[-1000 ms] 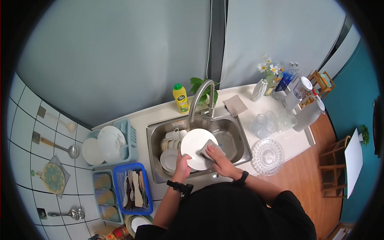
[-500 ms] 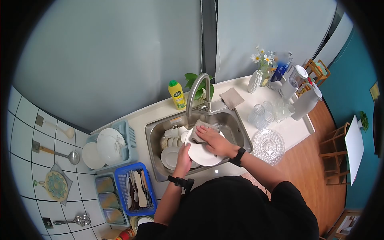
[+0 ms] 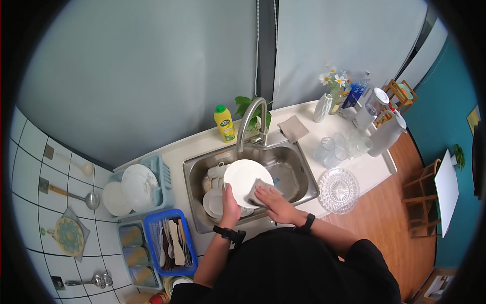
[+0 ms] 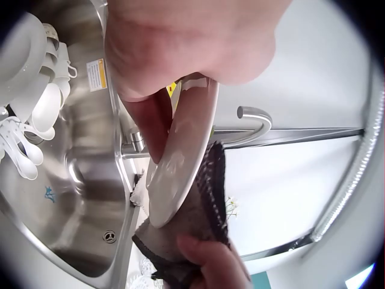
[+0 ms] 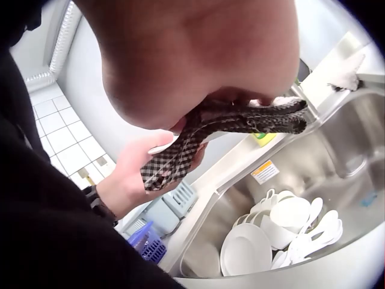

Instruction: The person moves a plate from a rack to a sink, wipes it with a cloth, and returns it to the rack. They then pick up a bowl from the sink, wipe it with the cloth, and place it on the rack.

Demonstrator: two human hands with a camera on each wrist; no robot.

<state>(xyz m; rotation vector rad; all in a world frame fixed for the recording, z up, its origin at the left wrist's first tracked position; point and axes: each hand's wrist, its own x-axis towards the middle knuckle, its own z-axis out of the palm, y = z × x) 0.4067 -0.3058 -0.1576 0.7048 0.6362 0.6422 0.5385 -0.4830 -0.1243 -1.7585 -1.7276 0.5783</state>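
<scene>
A white plate (image 3: 245, 173) is held over the sink by its left edge in my left hand (image 3: 231, 206). In the left wrist view the thumb and fingers lie on either side of the plate (image 4: 183, 153). My right hand (image 3: 278, 207) grips a grey-brown cloth (image 3: 256, 191) against the plate's near right part. The right thumb (image 4: 207, 256) shows below, pinching the cloth. Dark checked trim (image 5: 171, 162) edges the cloth in the right wrist view. Below, the steel sink (image 3: 298, 175) holds stacked white cups (image 5: 289, 214), a smaller plate (image 5: 245, 250) and white spoons (image 5: 322, 232).
The faucet (image 3: 242, 134) arches over the sink. A drying rack (image 3: 164, 177) with plates and a blue utensil basket (image 3: 152, 218) stand left. On the right are a folded cloth (image 3: 293, 128), glasses (image 3: 326, 149), a cut-glass plate (image 3: 339, 190) and a pitcher (image 3: 385, 137). A yellow bottle (image 3: 225, 124) stands behind.
Half a second ago the cloth lay at the plate's far edge, and the plate tipped toward me. Now the plate faces up more, and the right hand and cloth are back at its near right side.
</scene>
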